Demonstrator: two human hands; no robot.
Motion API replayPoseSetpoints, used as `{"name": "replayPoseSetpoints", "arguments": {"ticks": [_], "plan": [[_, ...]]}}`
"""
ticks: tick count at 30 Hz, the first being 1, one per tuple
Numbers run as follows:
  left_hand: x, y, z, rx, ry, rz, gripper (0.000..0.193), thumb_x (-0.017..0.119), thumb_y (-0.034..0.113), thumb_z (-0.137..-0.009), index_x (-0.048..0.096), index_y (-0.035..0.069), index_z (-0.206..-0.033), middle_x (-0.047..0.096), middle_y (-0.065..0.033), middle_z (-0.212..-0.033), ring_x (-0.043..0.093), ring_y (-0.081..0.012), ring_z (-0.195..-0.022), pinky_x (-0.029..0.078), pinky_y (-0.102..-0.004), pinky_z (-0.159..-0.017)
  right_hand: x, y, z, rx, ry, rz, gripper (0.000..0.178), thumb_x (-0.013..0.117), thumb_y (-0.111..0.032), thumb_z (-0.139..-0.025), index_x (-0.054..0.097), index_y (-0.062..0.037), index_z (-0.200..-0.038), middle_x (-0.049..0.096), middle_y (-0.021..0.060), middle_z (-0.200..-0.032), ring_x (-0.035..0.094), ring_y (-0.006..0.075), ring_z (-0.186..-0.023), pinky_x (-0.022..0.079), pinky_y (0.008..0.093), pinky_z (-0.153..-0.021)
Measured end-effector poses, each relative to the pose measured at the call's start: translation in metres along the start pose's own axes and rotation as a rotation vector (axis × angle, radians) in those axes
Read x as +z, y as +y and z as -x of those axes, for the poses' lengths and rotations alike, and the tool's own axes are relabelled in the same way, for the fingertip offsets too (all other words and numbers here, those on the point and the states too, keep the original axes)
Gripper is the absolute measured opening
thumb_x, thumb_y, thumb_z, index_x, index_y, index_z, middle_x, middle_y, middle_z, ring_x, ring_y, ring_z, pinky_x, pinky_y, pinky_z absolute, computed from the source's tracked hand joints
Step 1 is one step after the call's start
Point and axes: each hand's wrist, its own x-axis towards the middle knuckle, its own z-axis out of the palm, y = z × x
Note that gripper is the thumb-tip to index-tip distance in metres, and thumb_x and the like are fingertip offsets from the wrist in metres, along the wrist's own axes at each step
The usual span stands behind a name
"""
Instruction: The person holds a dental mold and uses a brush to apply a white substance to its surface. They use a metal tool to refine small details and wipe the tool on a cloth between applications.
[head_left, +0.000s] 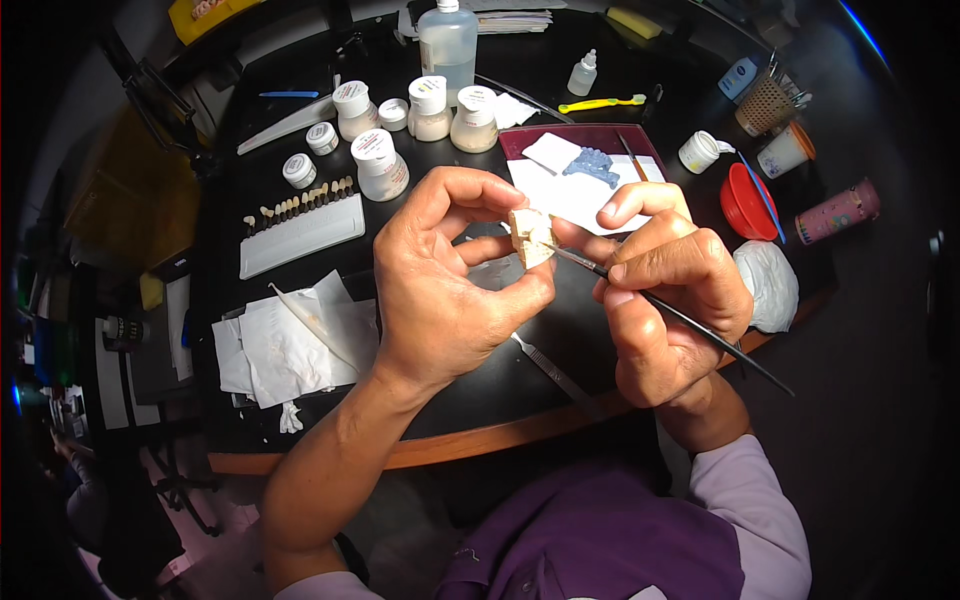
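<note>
Between the thumb and fingers of my left hand point(430, 270) is a small cream-coloured dental model point(530, 237), raised above the table. My right hand point(675, 290) grips a thin dark-handled brush point(690, 325) like a pen. Its tip meets the model's right side, or comes very close to it; the contact is too small to be sure. One right fingertip lies close beside the model. Below the hands, a metal scalpel handle point(552, 372) rests on the black table. Behind them are a white sheet point(560, 200) and a blue piece of putty-like material point(592, 166).
Left of my hands are a tooth shade guide point(303, 235), lidded powder jars point(380, 170) and crumpled tissues point(290, 345). A large clear bottle point(448, 50) stands at the back. To the right are a red bowl point(745, 203), a white crumpled bundle point(768, 285) and a pink canister point(838, 210).
</note>
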Motion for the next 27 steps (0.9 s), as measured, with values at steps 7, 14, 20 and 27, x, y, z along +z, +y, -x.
{"name": "replayPoseSetpoints", "arguments": {"ticks": [7,14,20,27], "plan": [[0.0005,0.0008,0.0016,-0.002,0.003,0.001,0.048,0.074,-0.018,-0.070,0.055,-0.003,-0.111,0.056,-0.0103,-0.111,0.065,-0.0188,-0.106,0.063,-0.0313,-0.086,-0.0001,-0.0004,-0.0003,-0.026,0.001,0.014,0.014,0.060,0.009,-0.067,0.061,0.0020,-0.079,0.062,0.0112,-0.070,0.065,0.0295,-0.089,0.059,0.0382,-0.079],[0.0001,-0.0004,-0.0001,0.009,0.007,-0.002,0.048,0.074,-0.018,-0.070,0.055,-0.003,-0.111,0.056,-0.0103,-0.111,0.065,-0.0189,-0.106,0.063,-0.0315,-0.086,-0.0003,0.0012,-0.0008,-0.012,-0.004,0.006,0.014,0.059,0.009,-0.067,0.061,0.0018,-0.078,0.062,0.0110,-0.070,0.065,0.0296,-0.090,0.059,0.0384,-0.079],[-0.0003,-0.0008,0.0003,0.008,0.004,-0.003,0.048,0.075,-0.017,-0.069,0.055,-0.002,-0.111,0.056,-0.0101,-0.111,0.065,-0.0188,-0.107,0.062,-0.0317,-0.087,0.0002,-0.0009,0.0017,0.036,0.005,-0.064,0.014,0.059,0.010,-0.069,0.060,0.0021,-0.080,0.060,0.0109,-0.073,0.063,0.0291,-0.097,0.061,0.0397,-0.083],[0.0000,0.0003,0.0005,0.007,0.005,-0.003,0.049,0.076,-0.017,-0.069,0.055,-0.002,-0.111,0.056,-0.0093,-0.111,0.065,-0.0181,-0.106,0.062,-0.0320,-0.089,-0.0026,-0.0009,0.0003,0.021,-0.034,-0.075,0.013,0.058,0.010,-0.070,0.059,0.0023,-0.081,0.060,0.0109,-0.075,0.061,0.0292,-0.100,0.062,0.0409,-0.085]]}}
